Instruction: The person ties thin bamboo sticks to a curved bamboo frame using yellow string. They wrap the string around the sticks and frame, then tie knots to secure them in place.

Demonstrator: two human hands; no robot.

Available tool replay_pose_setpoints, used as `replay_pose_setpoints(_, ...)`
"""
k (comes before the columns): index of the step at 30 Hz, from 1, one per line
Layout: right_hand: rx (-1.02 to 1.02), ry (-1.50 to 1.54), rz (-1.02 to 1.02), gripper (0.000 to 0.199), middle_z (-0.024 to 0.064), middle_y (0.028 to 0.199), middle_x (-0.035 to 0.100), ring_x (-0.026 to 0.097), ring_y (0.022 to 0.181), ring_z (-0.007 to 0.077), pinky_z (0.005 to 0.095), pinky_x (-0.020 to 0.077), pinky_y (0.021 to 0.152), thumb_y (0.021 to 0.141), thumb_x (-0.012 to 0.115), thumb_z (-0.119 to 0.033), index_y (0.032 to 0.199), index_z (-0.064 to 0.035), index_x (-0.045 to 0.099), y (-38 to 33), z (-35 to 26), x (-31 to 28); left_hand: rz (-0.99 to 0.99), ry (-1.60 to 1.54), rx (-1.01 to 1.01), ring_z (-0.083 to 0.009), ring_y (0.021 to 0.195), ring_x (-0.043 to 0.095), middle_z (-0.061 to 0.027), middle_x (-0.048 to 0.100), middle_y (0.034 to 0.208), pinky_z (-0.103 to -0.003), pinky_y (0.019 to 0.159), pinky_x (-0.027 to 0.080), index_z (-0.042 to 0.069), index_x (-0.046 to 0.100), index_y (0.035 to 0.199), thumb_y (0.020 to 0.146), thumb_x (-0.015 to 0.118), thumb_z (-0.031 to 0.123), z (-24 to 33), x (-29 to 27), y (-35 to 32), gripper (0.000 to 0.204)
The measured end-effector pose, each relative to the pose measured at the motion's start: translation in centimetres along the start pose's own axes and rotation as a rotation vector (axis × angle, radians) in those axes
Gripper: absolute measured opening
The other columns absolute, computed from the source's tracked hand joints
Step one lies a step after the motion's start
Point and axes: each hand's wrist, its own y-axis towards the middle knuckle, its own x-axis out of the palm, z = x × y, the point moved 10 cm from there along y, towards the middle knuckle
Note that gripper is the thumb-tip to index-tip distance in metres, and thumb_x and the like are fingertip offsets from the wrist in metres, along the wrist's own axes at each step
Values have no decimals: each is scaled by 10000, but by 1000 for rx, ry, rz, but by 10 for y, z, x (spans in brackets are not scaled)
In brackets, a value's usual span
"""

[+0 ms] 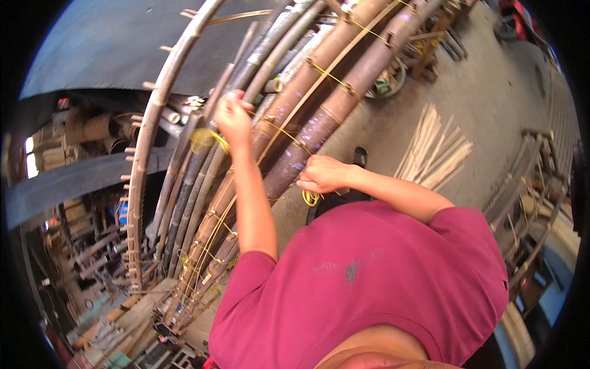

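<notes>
Two long brown bamboo poles run diagonally before me: the left pole [289,101] and the right pole [344,104]. Short wooden pegs stick out of them, with thin yellow cord [332,75] stretched between the pegs. My left hand [233,123] is closed on yellow cord beyond the left pole, and a blurred yellow coil [206,140] hangs below it. Beside the right pole, my right hand [322,174] is closed, fingertips pinched, on cord whose looped yellow bundle [311,198] dangles underneath. The exact grip of both sets of fingertips is partly hidden.
A curved pegged bamboo pole [147,141] stands at the left, with several grey pipes [193,178] between. Thin wooden sticks [433,150] lie fanned on the concrete floor [485,92]. A round basin [390,83] sits past the right pole; wooden racks [528,178] stand far right.
</notes>
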Motion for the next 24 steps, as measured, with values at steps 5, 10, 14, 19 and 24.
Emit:
replay_pose_setpoints(5, 12, -463, -61, 289, 155, 765, 685, 673, 784, 298, 400, 471, 831, 861, 565, -284, 771, -44, 698, 15, -38, 64, -160, 668, -25, -363, 956, 673, -192, 702, 980, -446, 843, 507, 81, 735, 962, 949, 508, 289, -125, 15, 38, 308)
replay_pose_setpoints(10, 103, 649, -145, 434, 142, 1099, 659, 626, 1049, 238, 398, 468, 949, 960, 548, -310, 1285, -25, 571, 23, -47, 155, -243, 831, 168, -437, 1052, 616, -293, 636, 1094, -503, 917, 472, -41, 631, 1134, 977, 481, 370, -61, -37, 1, 464)
replay_pose_setpoints(14, 579, 2060, 637, 249, 7, 907, 646, 610, 835, 118, 290, 489, 785, 967, 525, -316, 1007, -84, 608, 12, -6, 147, -311, 843, -73, -456, 1006, 618, -309, 643, 1006, -522, 839, 489, -25, 638, 1088, 971, 431, 214, -77, -139, -88, 337)
replay_pose_setpoints(19, 122, 987, 691, 333, 109, 842, 650, 623, 803, 213, 374, 483, 697, 987, 459, -302, 864, -49, 638, 136, -106, 82, -319, 708, -137, -251, 1142, 580, -170, 620, 1181, -395, 952, 428, 36, 528, 1211, 906, 619, 232, -112, -123, -159, 373)
replay_pose_setpoints(24, 434, -441, 161, 702, 225, 888, 699, 680, 898, 374, 489, 527, 736, 948, 378, -623, 873, -30, 746, 172, -80, 28, -233, 515, 81, -396, 975, 625, -235, 665, 1002, -488, 876, 409, 45, 620, 1147, 964, 486, 212, -102, -137, -162, 281)
